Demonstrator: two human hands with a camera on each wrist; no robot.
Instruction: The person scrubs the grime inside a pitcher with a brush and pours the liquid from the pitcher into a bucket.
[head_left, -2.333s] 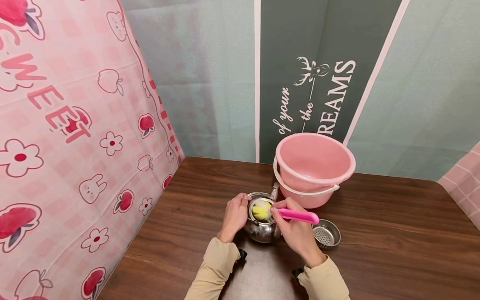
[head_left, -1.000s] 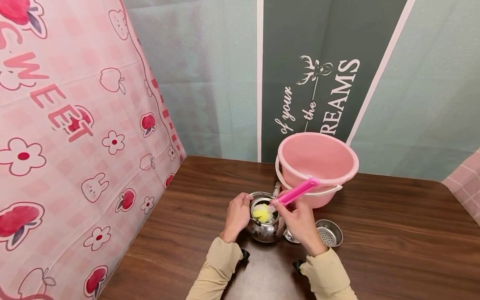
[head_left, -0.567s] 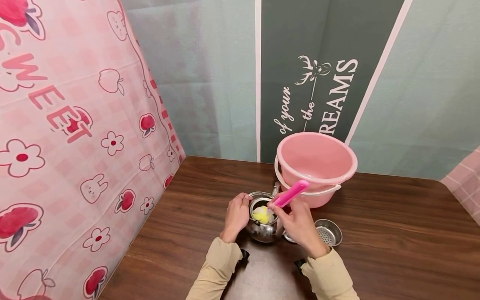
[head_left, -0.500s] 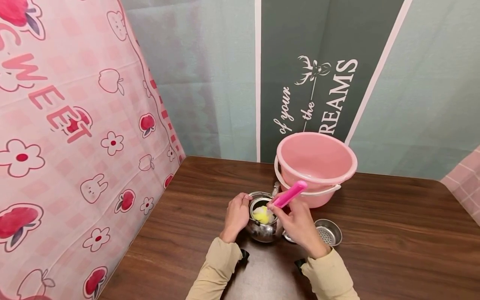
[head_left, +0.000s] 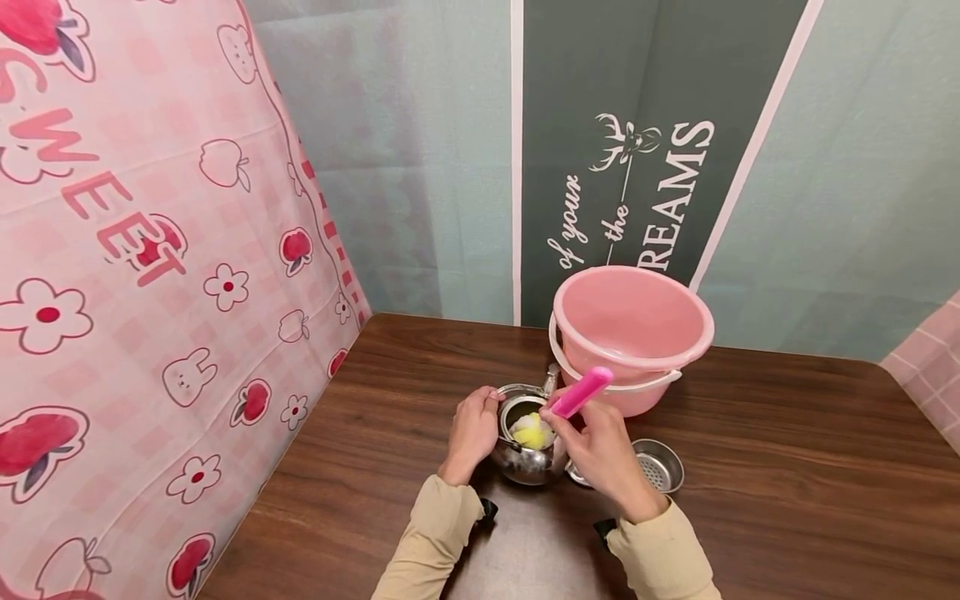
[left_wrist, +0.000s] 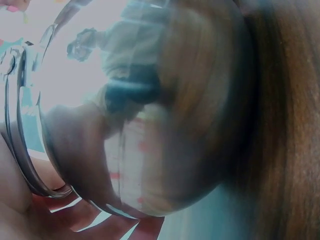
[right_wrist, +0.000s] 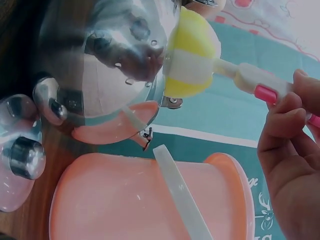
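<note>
A shiny steel teapot (head_left: 528, 463) stands upright on the table with its mouth uncovered. My left hand (head_left: 472, 433) holds it from the left, and in the left wrist view several fingers (left_wrist: 80, 215) wrap its far side next to the folded metal handle (left_wrist: 30, 170). With thumb and fingers, my right hand (head_left: 600, 450) pinches the pink handle (head_left: 583, 392) of a sponge brush. The brush's yellow and white sponge head (right_wrist: 192, 55) sits at the teapot's mouth, its lower part hidden inside. Water drops dot the steel in the right wrist view.
Behind the teapot stands a pink bucket (head_left: 633, 400) with a white handle, topped by a pink basin-like rim. A perforated steel strainer (head_left: 660, 467) lies right of my right hand. A steel lid with a knob (right_wrist: 25, 155) lies beside the teapot, partly covered in the head view.
The brush handle has swung from pointing right to pointing up and right. Its sponge head has shifted slightly right in the teapot's mouth. My left hand keeps its place on the teapot.
</note>
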